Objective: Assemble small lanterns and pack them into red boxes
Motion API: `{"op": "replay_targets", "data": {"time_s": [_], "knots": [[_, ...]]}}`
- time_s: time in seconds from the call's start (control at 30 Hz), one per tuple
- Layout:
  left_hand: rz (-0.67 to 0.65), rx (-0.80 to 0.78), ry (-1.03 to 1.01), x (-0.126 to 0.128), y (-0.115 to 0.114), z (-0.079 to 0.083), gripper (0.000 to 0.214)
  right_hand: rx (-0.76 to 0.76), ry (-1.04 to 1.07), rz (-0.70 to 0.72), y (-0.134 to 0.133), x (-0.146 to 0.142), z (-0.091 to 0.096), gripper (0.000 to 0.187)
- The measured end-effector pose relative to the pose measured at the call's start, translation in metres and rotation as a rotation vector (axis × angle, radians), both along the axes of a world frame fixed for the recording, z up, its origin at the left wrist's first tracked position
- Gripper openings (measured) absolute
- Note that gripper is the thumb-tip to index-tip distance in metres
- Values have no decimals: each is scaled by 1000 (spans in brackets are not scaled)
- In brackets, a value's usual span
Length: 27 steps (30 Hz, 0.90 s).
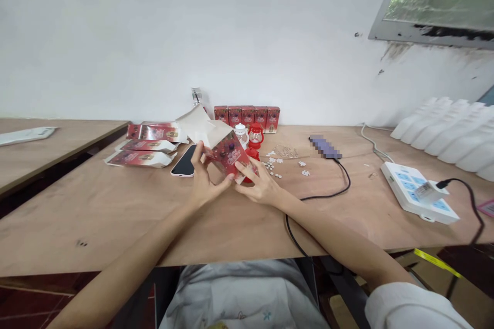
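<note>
Both my hands hold a red printed cardboard box [227, 153], tilted above the table, with its pale flaps opened out at the upper left. My left hand [206, 182] grips its open end, thumb near the lower edge. The fingers of my right hand [262, 182] press on the printed face and the lower end. Just behind stand a small white lantern [241, 136] and a red lantern [256, 137]. More red lantern parts [252, 154] are partly hidden by the box and my right hand. What is inside the box cannot be seen.
Flattened red boxes [144, 158] lie left, beside a phone [185, 162]. Closed red boxes [247, 114] line the wall. Button cells [273, 168] and wire loops [285, 151] lie right of my hands. Further right are a cabled phone [325, 147], a power strip [419, 193] and white bottles [447, 131].
</note>
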State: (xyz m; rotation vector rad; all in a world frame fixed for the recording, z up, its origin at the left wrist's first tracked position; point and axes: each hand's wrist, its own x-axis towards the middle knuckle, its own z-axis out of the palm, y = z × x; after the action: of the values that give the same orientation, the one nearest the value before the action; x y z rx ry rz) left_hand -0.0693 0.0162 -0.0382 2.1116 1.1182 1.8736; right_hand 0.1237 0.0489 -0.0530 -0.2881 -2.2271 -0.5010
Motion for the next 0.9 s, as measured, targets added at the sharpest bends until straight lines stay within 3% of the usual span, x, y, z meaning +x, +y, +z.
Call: {"op": "replay_targets", "data": {"time_s": [0.13,0.23,0.37,0.47,0.6,0.73,0.9], "knots": [[-76,-137,-19,-3,0,16,110,-17,-72,-6,4,2,0,36],[-71,-200,-47,-5,-2,25,118,-78,35,29,7,4,-2,41],[-19,-235,-69,-7,-2,31,124,-286,301,-104,9,6,0,44],[-86,-302,-67,-9,3,29,124,-476,371,-179,15,9,2,55],[-170,-367,9,-14,10,20,120,-714,308,-56,26,13,-2,69],[-202,-445,101,-18,13,17,117,-831,331,34,29,13,-4,64],[-234,-466,138,-19,14,19,108,-978,562,141,31,15,18,76]]}}
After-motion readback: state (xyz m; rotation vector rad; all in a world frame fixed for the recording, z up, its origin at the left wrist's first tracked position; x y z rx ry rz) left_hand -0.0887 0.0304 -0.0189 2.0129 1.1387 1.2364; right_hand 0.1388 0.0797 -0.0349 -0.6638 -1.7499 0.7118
